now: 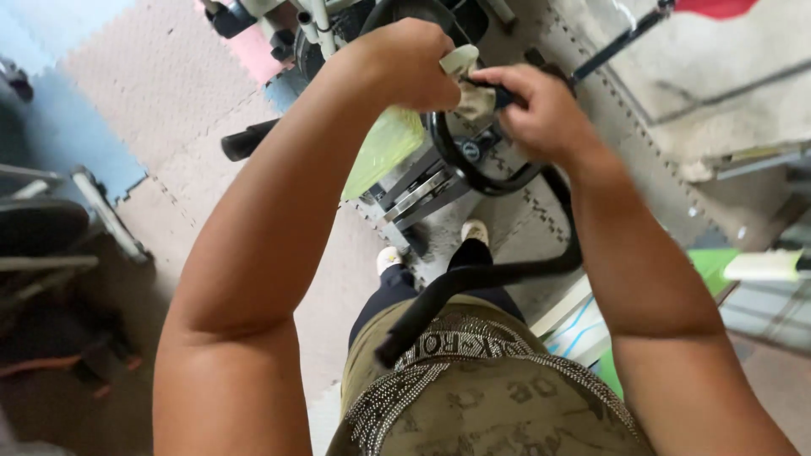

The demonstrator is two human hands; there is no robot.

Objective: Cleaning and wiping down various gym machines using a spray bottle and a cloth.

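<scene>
My left hand (405,63) is closed around a green spray bottle (384,148) and a crumpled beige cloth (469,84), held against the black curved handlebar (481,177) of an exercise machine. My right hand (541,110) grips the black bar end right beside the cloth. A second black handle (439,300) curves toward my lap. My legs in dark trousers and pale shoes (389,257) stand below the machine.
Grey metal frame parts of the machine (418,194) sit under the handlebar. The floor is foam puzzle mats in beige, blue (76,135) and pink. Other dark equipment (42,228) stands at the left; a green-and-white object (760,266) lies at the right.
</scene>
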